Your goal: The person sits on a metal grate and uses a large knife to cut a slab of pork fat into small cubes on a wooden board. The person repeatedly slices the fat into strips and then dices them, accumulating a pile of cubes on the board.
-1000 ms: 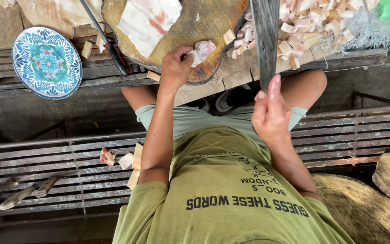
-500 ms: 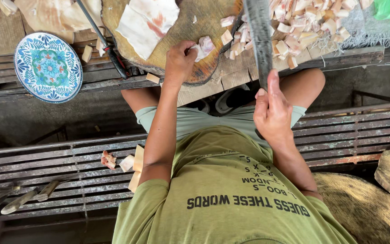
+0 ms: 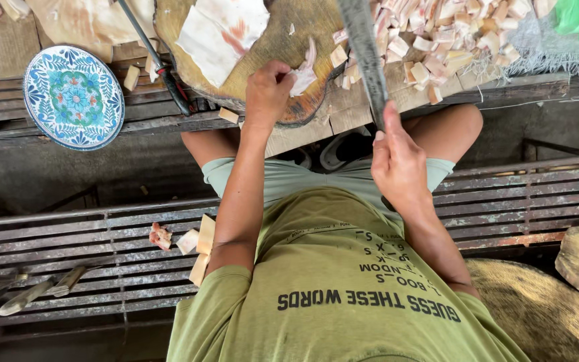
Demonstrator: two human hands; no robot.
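Rough wooden bench planks [image 3: 343, 117] ran across the top of your view, with the round chopping block [image 3: 269, 47] at 12 o'clock.

**What changed:** Your left hand [image 3: 267, 90] had stayed on the block's near edge through the last second. Its fingers had tightened, and they now pinched a pale strip of meat [image 3: 305, 70] that lay just to the hand's 2 o'clock. Your right hand [image 3: 400, 161] had been half open a second earlier, with a finger raised. It had since wrapped around the cleaver [image 3: 363, 47] handle, with the thumb laid up along it. The blade had tipped a little toward 11 o'clock and stood over the bench between the strip and the heap of cubes [image 3: 430, 40] at 1 o'clock.

**What it means:** I judged that one piece was pinned and the cleaver was firmly in hand but not yet on the block, so the cut on this strip was still undone.

**Nearby:**
- The large slab [image 3: 219, 27] sat uncut at 11 o'clock.
- A patterned plate [image 3: 73, 96] lay at 10 o'clock.
- A few scraps [image 3: 182, 238] rested on the metal grating [image 3: 68, 248] at 8 o'clock.
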